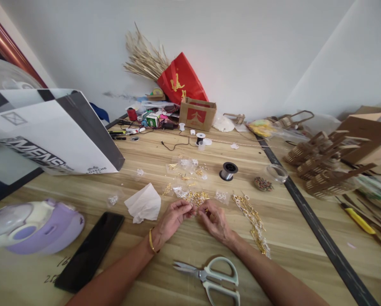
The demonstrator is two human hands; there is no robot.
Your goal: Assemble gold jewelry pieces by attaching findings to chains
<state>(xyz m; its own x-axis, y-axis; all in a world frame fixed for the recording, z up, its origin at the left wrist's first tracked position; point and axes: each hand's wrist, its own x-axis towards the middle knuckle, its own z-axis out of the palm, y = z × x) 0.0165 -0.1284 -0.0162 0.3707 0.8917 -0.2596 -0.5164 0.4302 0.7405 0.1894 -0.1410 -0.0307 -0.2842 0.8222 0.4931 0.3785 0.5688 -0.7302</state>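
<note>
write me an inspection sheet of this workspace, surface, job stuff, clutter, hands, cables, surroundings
Surface: wood-grain table, dark strip along the right side
Job's things: loose gold-coloured pieces at the fingertips; gold and silver chains beside the right hand
Clutter: scissors between the forearms; phone and tissue on the left
Hands: left hand and right hand close together, fingers bent; anything held too small to tell
Cables: thin black cable towards the back
Surroundings: red bag at the wall; woven baskets at right
</note>
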